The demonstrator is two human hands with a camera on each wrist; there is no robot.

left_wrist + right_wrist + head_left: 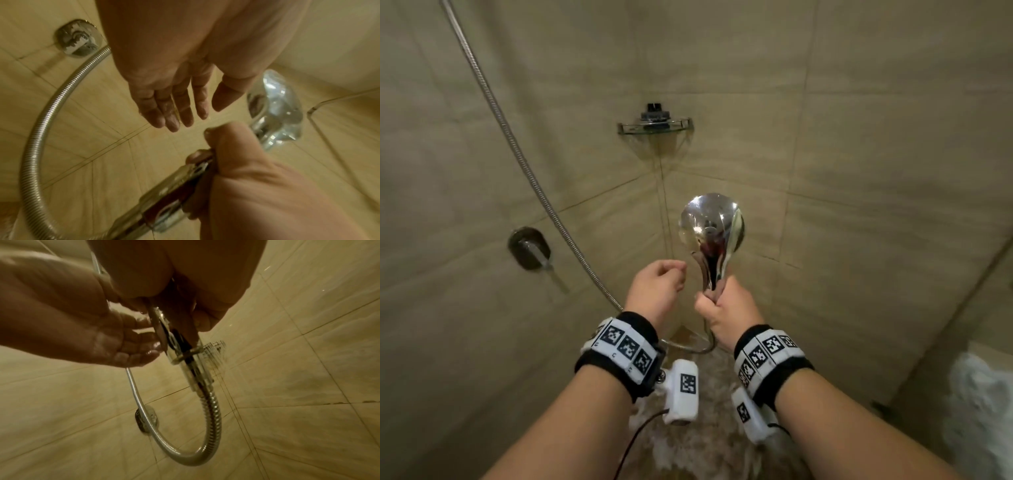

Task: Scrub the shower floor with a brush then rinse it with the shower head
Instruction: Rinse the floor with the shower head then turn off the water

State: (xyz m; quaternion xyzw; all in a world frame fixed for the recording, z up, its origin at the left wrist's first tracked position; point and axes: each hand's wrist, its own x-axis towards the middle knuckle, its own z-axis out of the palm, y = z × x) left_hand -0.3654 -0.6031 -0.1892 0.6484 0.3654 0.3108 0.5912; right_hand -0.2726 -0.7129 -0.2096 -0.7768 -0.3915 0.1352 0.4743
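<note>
Shower head (711,233): chrome, rigid, wet, likely slippery; best held at its handle. Right hand (726,315) grips the handle; left hand (655,289) hangs relaxed, holding nothing. Hose (524,164) likely tugs.

Open air left around the relaxed left hand (654,287), shower head (711,233) held up just beside it by the right hand (726,313), metal hose (524,164) strung across the left wall, corner shelf (655,126) well above, walls closing in on both sides.

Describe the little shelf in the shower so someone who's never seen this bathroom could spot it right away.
Find the corner where the two beige tiled walls meet, above the raised shower head. The small glass corner shelf sits there with a chrome rail. It alone juts out from the tiles and carries a dark object.
</note>
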